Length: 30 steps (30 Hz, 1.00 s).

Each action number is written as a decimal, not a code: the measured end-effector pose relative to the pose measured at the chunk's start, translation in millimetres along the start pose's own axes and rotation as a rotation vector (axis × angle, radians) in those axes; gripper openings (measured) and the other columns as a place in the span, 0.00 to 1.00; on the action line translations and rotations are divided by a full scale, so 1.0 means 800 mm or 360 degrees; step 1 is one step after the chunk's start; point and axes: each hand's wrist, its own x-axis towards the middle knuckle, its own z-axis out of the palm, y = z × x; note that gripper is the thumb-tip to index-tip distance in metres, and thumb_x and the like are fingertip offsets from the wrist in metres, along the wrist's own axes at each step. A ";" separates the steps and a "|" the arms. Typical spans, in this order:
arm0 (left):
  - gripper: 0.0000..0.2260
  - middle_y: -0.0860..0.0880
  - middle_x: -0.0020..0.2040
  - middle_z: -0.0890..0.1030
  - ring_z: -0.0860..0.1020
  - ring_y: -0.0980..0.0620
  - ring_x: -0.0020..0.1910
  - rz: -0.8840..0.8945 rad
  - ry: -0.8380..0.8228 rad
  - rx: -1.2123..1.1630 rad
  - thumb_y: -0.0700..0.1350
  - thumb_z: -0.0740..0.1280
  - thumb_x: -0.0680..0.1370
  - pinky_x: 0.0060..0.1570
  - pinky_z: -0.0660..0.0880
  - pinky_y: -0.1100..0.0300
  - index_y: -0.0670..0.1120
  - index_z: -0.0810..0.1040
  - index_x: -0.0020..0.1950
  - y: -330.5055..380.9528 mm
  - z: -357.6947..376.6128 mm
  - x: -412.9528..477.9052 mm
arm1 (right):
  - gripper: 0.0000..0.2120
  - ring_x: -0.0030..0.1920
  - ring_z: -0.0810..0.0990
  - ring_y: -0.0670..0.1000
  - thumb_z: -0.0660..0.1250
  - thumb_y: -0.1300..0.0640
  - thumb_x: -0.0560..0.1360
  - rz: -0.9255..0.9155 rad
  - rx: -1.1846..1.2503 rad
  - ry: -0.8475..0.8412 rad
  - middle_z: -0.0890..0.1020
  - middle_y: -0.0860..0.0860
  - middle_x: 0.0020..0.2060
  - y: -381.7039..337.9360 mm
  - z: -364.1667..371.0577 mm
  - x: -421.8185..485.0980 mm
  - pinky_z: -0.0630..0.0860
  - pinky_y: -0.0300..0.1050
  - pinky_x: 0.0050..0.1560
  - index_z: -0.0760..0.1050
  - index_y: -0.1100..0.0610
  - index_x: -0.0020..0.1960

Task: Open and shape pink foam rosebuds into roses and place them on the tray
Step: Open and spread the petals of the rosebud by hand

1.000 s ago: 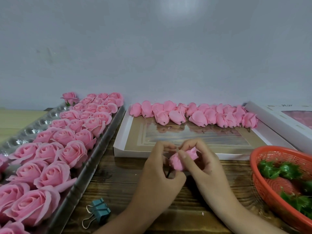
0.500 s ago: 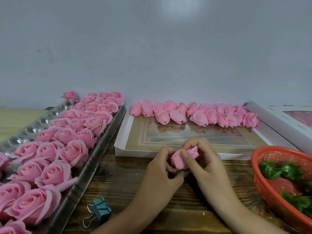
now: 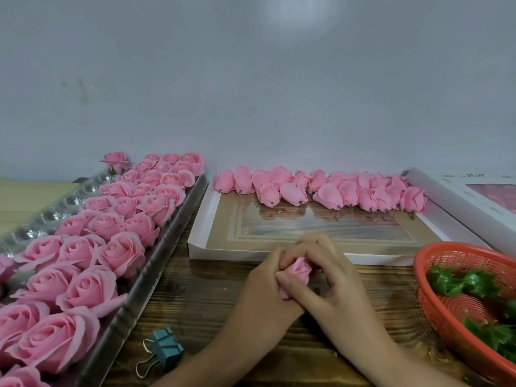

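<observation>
Pink foam rosebud (image 3: 298, 270) is front centre, just above the desk (image 3: 195, 297), pinched between both hands. Left hand (image 3: 259, 294) grips its left side, fingers curled round it. Right hand (image 3: 340, 289) curls over the top, thumb (image 3: 293, 284) pressing the near petals. Both sets of fingers closed tight on the bud. Shallow white box (image 3: 199, 247) just behind, with a row of unopened rosebuds (image 3: 329, 191) along its far edge. Left: silvery tray (image 3: 131, 305) packed with opened roses (image 3: 120, 252). Right: orange mesh basket (image 3: 435, 311) holding green leaves (image 3: 458, 283). Teal binder clip (image 3: 166, 346) on desk near tray. White carton (image 3: 452, 191) far right, print too blurred to read.
</observation>
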 end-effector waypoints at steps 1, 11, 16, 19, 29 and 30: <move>0.12 0.59 0.45 0.81 0.79 0.61 0.45 -0.0004 0.0000 -0.0017 0.41 0.72 0.69 0.44 0.74 0.69 0.54 0.76 0.49 0.000 0.000 0.001 | 0.06 0.47 0.77 0.46 0.70 0.48 0.72 -0.0010 -0.0012 -0.0007 0.77 0.44 0.43 0.000 0.000 -0.001 0.69 0.31 0.46 0.76 0.46 0.48; 0.13 0.50 0.27 0.70 0.67 0.58 0.24 -0.0138 0.0672 -0.0645 0.53 0.68 0.70 0.23 0.66 0.68 0.47 0.73 0.32 0.025 -0.022 -0.004 | 0.04 0.30 0.75 0.44 0.63 0.65 0.80 0.0575 0.0606 -0.0068 0.81 0.50 0.35 0.007 0.008 -0.004 0.69 0.37 0.25 0.74 0.58 0.50; 0.15 0.52 0.24 0.67 0.66 0.57 0.22 -0.0239 0.0567 -0.0769 0.55 0.69 0.70 0.19 0.63 0.67 0.45 0.72 0.32 0.025 -0.022 -0.004 | 0.03 0.33 0.84 0.45 0.66 0.65 0.78 0.0801 0.0622 -0.0645 0.87 0.53 0.40 -0.004 0.011 -0.002 0.69 0.33 0.22 0.78 0.63 0.51; 0.14 0.52 0.24 0.68 0.68 0.56 0.23 -0.0238 0.0471 -0.0817 0.54 0.69 0.69 0.21 0.67 0.66 0.46 0.72 0.31 0.024 -0.021 -0.005 | 0.08 0.38 0.86 0.48 0.67 0.64 0.78 0.0897 0.0704 -0.0658 0.87 0.54 0.43 -0.009 0.011 0.001 0.67 0.33 0.21 0.77 0.69 0.53; 0.12 0.53 0.24 0.73 0.72 0.57 0.21 -0.0115 0.0245 -0.0708 0.53 0.69 0.72 0.21 0.67 0.68 0.47 0.75 0.34 0.032 -0.019 -0.009 | 0.07 0.31 0.82 0.45 0.70 0.68 0.74 0.1040 0.0896 -0.0425 0.83 0.51 0.30 -0.017 0.011 0.001 0.76 0.34 0.29 0.77 0.73 0.47; 0.13 0.53 0.25 0.73 0.71 0.58 0.21 -0.0119 0.0252 -0.0721 0.53 0.69 0.73 0.21 0.67 0.69 0.47 0.75 0.34 0.031 -0.020 -0.008 | 0.06 0.30 0.82 0.45 0.70 0.69 0.74 0.1048 0.0898 -0.0418 0.83 0.51 0.30 -0.018 0.010 0.002 0.76 0.34 0.29 0.76 0.72 0.46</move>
